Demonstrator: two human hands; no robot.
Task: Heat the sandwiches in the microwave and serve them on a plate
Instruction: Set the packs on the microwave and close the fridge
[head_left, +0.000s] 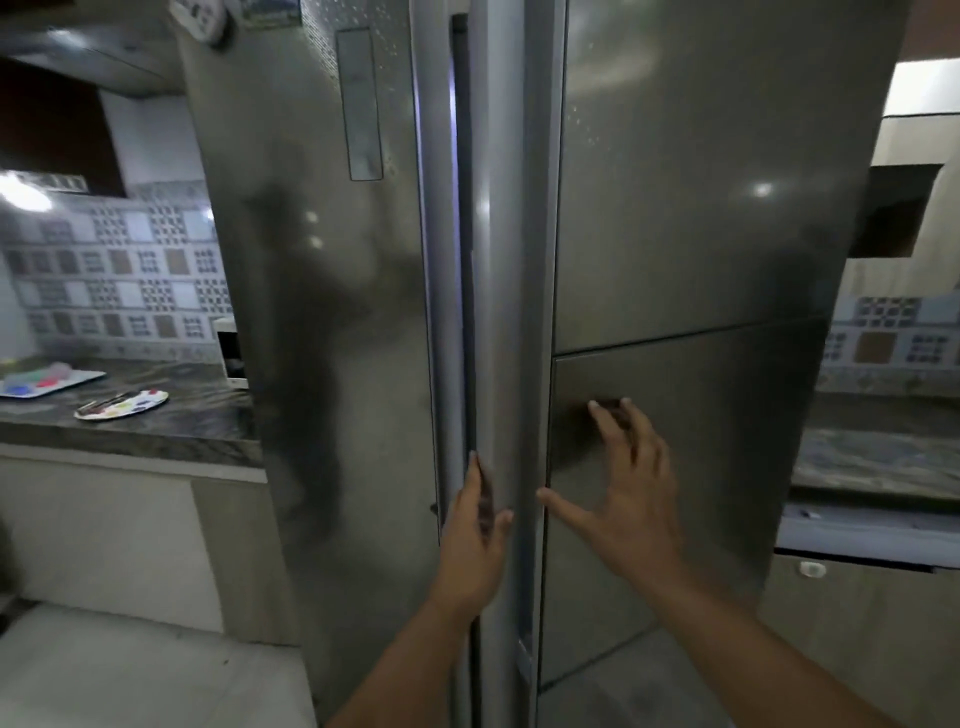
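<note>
A tall steel side-by-side fridge (701, 218) fills the view, both doors closed or nearly so. My left hand (475, 540) grips the long vertical handle (501, 312) of the right door, fingers tucked into the gap behind it and thumb on its front. My right hand (626, 493) lies flat with spread fingers against the lower panel of the right door (691, 415). A white microwave (228, 353) peeks out from behind the fridge's left side, on the counter. No sandwiches or plate are visible.
A dark stone counter (171, 421) runs left of the fridge, holding a paint palette with brushes (122, 404) and a white tray of coloured items (49, 380). Another counter (878, 457) lies to the right, with a drawer front (862, 535) below it.
</note>
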